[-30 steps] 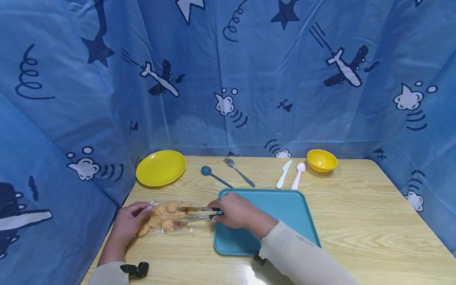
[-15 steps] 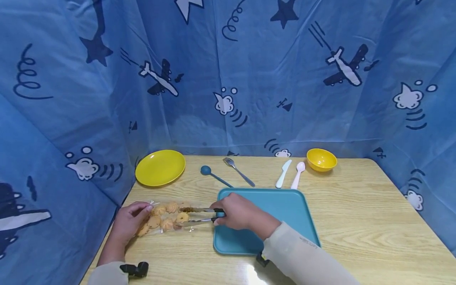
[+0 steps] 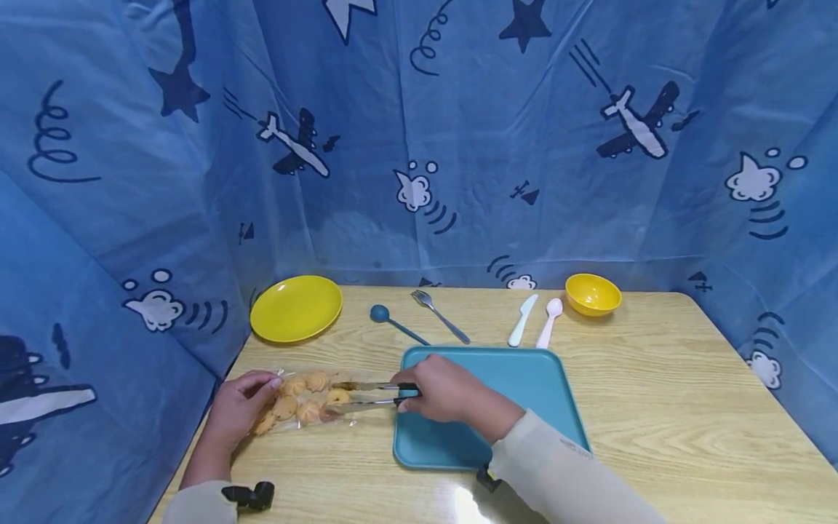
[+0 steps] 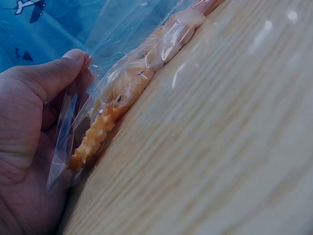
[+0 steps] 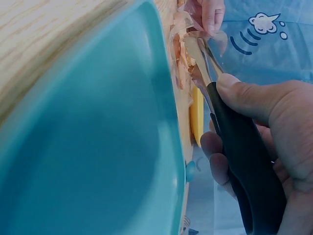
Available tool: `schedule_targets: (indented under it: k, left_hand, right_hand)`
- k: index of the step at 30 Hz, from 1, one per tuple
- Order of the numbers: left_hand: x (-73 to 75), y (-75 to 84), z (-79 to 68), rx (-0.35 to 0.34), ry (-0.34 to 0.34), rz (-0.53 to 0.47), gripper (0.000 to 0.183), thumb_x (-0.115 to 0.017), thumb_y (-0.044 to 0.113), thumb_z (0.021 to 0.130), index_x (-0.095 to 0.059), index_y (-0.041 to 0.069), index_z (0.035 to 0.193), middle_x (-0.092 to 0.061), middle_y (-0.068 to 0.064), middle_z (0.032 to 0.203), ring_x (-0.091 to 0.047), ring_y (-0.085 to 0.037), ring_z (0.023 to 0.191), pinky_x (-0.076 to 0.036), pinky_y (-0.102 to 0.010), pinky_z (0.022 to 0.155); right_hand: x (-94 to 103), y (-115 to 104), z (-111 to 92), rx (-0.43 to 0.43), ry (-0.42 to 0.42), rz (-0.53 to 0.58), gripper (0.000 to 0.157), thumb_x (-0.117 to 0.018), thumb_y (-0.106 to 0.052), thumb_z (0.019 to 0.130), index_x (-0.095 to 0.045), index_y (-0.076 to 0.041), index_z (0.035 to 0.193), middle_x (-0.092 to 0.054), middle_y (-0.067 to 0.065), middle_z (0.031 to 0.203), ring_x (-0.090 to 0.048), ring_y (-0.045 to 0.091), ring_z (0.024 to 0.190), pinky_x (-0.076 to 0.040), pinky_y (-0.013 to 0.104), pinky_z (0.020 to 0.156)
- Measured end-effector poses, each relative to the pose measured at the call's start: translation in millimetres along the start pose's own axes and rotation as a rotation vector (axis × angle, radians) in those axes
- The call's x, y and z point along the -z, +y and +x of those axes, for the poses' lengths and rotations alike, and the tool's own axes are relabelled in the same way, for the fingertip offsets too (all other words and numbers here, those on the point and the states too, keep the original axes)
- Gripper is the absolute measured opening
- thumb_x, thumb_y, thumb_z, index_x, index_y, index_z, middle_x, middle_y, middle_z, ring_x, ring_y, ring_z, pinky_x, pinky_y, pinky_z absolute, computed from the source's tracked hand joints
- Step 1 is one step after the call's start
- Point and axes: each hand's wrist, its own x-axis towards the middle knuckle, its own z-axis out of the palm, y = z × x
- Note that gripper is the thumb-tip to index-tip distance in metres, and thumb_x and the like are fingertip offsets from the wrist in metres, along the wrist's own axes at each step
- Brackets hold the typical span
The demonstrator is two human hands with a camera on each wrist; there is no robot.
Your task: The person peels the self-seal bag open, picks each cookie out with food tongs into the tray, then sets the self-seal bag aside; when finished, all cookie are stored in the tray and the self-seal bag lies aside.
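Note:
A clear plastic bag [image 3: 356, 377] of golden cookies [image 3: 284, 407] lies on the wooden table at the left. My left hand [image 3: 238, 404] pinches the bag's left edge between thumb and fingers, as the left wrist view [image 4: 44, 107] also shows. My right hand [image 3: 439, 389] grips black-handled metal tongs [image 5: 244, 156] over the teal tray [image 3: 484, 437]. The tongs' two arms point left, spread apart, with their tips inside the bag around a ring-shaped cookie [image 3: 338, 397].
Behind stand a yellow plate [image 3: 296, 309] and a yellow bowl [image 3: 592, 295]. Between them lie a dark blue spoon [image 3: 380, 314], a fork [image 3: 441, 318], a pale green knife [image 3: 522, 320] and a pink spoon [image 3: 548, 324]. A blue patterned curtain [image 3: 458, 145] surrounds the table.
My right hand has drawn the tongs slightly to the right, their tips still in the bag. The ring-shaped cookie now shows between the tongs' arms. My left hand has stayed in place.

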Motion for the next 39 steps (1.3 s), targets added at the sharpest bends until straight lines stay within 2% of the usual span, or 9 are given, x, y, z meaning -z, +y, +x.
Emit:
schedule_targets:
  k: [4,7,11,15,19,24,26,33,39]
  left_hand:
    - [-1.1,-1.1,0.4,-0.005,-0.001,0.003,0.038,-0.065,0.044,0.099,-0.076,0.012,0.115,-0.072,-0.008,0.119,-0.06,-0.004,0.101,-0.047,-0.009,0.083]
    - [-1.1,-1.4,0.8,-0.005,0.0,0.002,0.037,-0.065,0.044,0.099,-0.076,0.012,0.114,-0.072,-0.007,0.119,-0.06,-0.005,0.102,-0.047,-0.009,0.083]
    - [-0.1,-0.5,0.5,-0.008,-0.001,0.009,0.037,-0.065,0.043,0.1,-0.076,0.011,0.115,-0.072,-0.008,0.119,-0.061,-0.008,0.103,-0.048,-0.009,0.083]
    - [1.6,-0.6,-0.2,-0.003,-0.002,0.029,0.038,-0.064,0.045,0.099,-0.075,0.012,0.116,-0.072,-0.008,0.12,-0.061,-0.008,0.105,-0.047,-0.009,0.083]
    - [1.6,-1.1,-0.5,-0.01,-0.002,0.037,0.037,-0.065,0.044,0.099,-0.076,0.012,0.115,-0.073,-0.008,0.118,-0.06,-0.005,0.102,-0.046,-0.009,0.083]
    - [-0.8,0.1,0.7,-0.031,-0.017,0.019,0.036,-0.066,0.044,0.099,-0.076,0.012,0.113,-0.073,-0.007,0.114,-0.061,-0.003,0.099,-0.048,-0.012,0.083]
    - [-0.7,-0.5,0.9,-0.027,-0.02,0.012,0.036,-0.066,0.044,0.098,-0.076,0.012,0.112,-0.073,-0.006,0.113,-0.061,-0.003,0.098,-0.049,-0.012,0.082]
    - [-0.5,0.0,1.4,-0.041,-0.016,-0.014,0.035,-0.067,0.041,0.098,-0.077,0.01,0.112,-0.073,-0.008,0.113,-0.061,-0.001,0.095,-0.051,-0.014,0.081]
    - [-1.9,-0.9,0.5,-0.047,-0.013,-0.018,0.035,-0.067,0.039,0.099,-0.076,0.009,0.113,-0.073,-0.009,0.113,-0.062,-0.002,0.093,-0.051,-0.014,0.08]
  right_hand:
    - [7.7,8,-17,-0.019,0.015,0.028,0.042,-0.076,-0.033,0.094,-0.069,-0.021,0.133,-0.059,-0.011,0.066,-0.043,0.004,0.05,-0.039,0.022,0.052]
    - [13.4,22,-32,-0.038,0.042,0.046,0.043,-0.075,-0.032,0.094,-0.068,-0.019,0.134,-0.06,-0.009,0.066,-0.04,0.004,0.046,-0.037,0.023,0.05]
    - [20.8,42,-53,-0.097,0.098,0.028,0.042,-0.077,-0.032,0.092,-0.07,-0.019,0.132,-0.075,-0.006,0.092,-0.047,0.002,0.052,-0.04,0.023,0.052]
    - [25.5,57,-66,-0.166,0.125,-0.016,0.041,-0.079,-0.032,0.091,-0.071,-0.02,0.13,-0.076,-0.003,0.115,-0.055,-0.001,0.066,-0.046,0.024,0.061]
    - [24.7,67,-72,-0.192,0.121,-0.032,0.041,-0.079,-0.032,0.091,-0.071,-0.019,0.129,-0.076,-0.003,0.116,-0.059,0.0,0.076,-0.05,0.026,0.069]
    - [22.0,76,-77,-0.216,0.135,-0.029,0.04,-0.08,-0.03,0.09,-0.072,-0.017,0.128,-0.076,-0.003,0.115,-0.068,0.01,0.09,-0.057,0.033,0.079]
    - [21.2,78,-77,-0.222,0.134,-0.028,0.041,-0.08,-0.03,0.09,-0.072,-0.016,0.127,-0.076,-0.002,0.115,-0.07,0.013,0.094,-0.057,0.035,0.082]
    - [26.6,68,-74,-0.237,0.129,-0.016,0.048,-0.079,-0.037,0.09,-0.069,-0.018,0.133,-0.076,-0.003,0.116,-0.059,0.005,0.077,-0.049,0.028,0.07]
    - [24.6,43,-58,-0.107,0.103,0.014,0.041,-0.074,-0.035,0.094,-0.07,-0.019,0.132,-0.077,-0.002,0.111,-0.056,-0.002,0.07,-0.049,0.026,0.067]
